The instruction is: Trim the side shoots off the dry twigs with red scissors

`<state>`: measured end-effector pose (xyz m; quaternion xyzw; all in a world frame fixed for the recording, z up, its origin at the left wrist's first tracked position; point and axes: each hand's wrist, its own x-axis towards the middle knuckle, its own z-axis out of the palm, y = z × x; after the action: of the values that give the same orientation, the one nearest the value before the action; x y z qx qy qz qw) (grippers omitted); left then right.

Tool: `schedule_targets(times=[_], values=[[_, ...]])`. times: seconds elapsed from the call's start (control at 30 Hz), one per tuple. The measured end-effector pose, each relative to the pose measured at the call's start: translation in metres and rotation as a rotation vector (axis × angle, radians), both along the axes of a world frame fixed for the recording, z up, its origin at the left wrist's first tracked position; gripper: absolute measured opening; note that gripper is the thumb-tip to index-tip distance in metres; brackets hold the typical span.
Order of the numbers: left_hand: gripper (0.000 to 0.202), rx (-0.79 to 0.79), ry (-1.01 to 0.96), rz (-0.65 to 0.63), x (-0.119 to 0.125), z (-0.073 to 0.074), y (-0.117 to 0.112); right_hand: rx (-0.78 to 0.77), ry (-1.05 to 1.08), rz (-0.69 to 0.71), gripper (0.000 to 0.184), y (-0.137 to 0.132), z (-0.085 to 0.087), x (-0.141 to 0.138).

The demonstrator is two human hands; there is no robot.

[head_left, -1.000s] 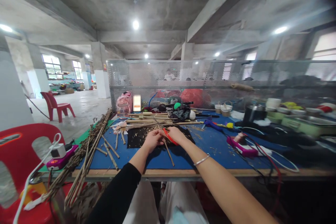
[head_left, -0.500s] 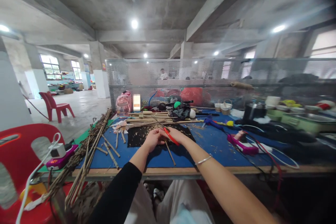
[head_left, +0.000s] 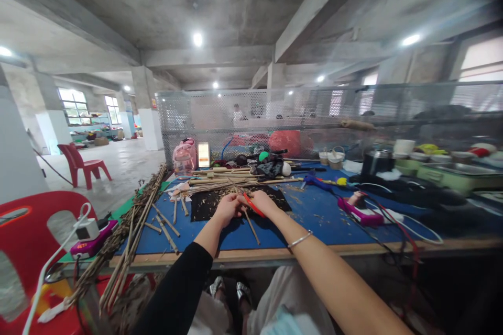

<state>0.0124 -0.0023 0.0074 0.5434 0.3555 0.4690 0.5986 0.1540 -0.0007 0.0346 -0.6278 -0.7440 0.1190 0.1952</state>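
My right hand [head_left: 262,203] is closed on a pair of red-handled scissors [head_left: 253,205], whose blades point away and to the left. Close against it, my left hand [head_left: 228,208] is closed round a thin dry stem [head_left: 252,227], which sticks out below the hands toward the table's front edge. The fingertips meet near the scissor blades, so the exact spot where blade and stem touch is hidden. Under both hands lies a black cloth [head_left: 202,210] strewn with pale shavings. Several short cut stems [head_left: 168,227] rest to the left of it.
Long dry stalks [head_left: 135,220] lean over the table's left edge. More stems [head_left: 220,180] lie behind the cloth. A purple power strip [head_left: 359,212] with cables sits right; a blue-handled tool [head_left: 320,182] lies nearby. A pink bag [head_left: 184,158] and lit phone [head_left: 203,155] stand at the back.
The view has shifted slightly, and my feet show more under the table. Both hands keep their hold on the scissors and stem, with little visible movement.
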Motion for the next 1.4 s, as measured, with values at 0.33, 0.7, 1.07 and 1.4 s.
schedule_targets(times=[0.33,0.7,1.07,1.4], values=[[0.026,0.041,-0.008,0.087,0.001,0.003,-0.003,-0.048,-0.043,0.055,0.062,-0.011,0.015,-0.002],[0.027,0.059,-0.068,0.083,0.002,0.003,-0.004,-0.037,-0.066,-0.037,0.057,-0.018,0.023,-0.007],[0.031,0.052,-0.046,0.075,0.001,-0.002,0.001,-0.026,-0.081,-0.088,0.063,-0.011,0.01,-0.003],[0.028,-0.015,-0.124,0.063,0.0,-0.003,0.004,0.0,-0.026,-0.004,0.064,-0.002,-0.007,0.007]])
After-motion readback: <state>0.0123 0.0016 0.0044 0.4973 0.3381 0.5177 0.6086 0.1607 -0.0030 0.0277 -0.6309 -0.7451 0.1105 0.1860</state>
